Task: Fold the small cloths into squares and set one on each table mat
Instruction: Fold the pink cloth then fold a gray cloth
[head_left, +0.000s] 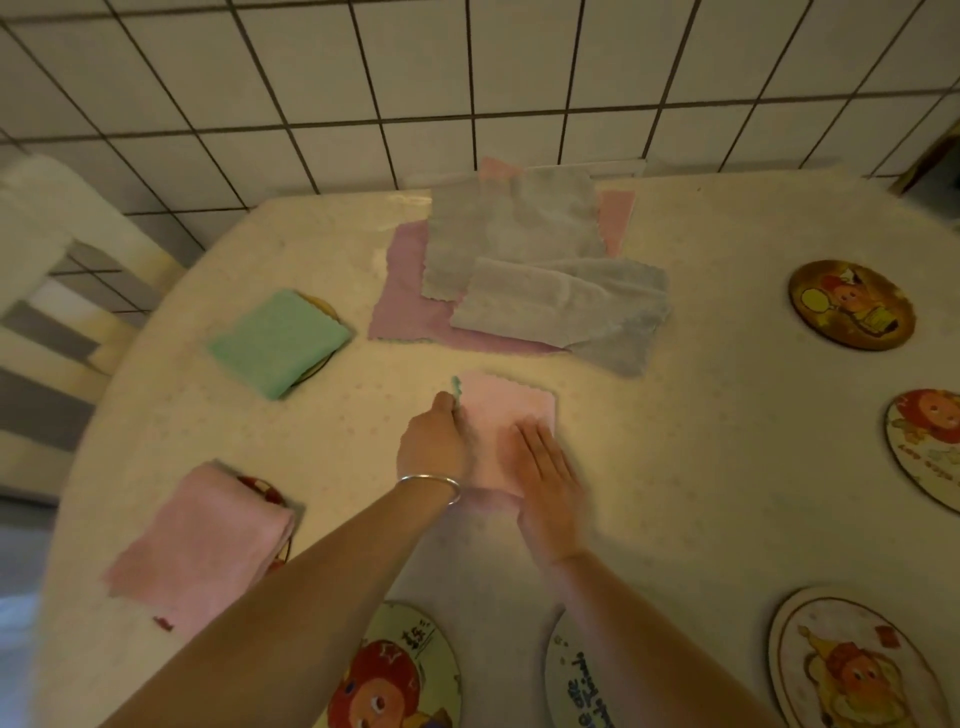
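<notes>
A pink cloth (511, 410) lies folded on the table in front of me. My left hand (434, 441), with a silver bangle at the wrist, pinches its left edge near a green trim. My right hand (545, 478) lies flat, fingers spread, on the cloth's near right part. A folded green cloth (278, 340) sits on a round mat at the left. A folded pink cloth (202, 540) covers another mat (265, 491) at the near left. Unfolded grey cloths (519, 228) lie on a purple cloth (405, 306) at the back.
Bare round cartoon mats lie at the right (852, 304), far right (930, 447), near right (852, 670), and near me (405, 675) (576, 680). A tiled wall (467, 78) stands behind the table. A chair (57, 260) is at the left.
</notes>
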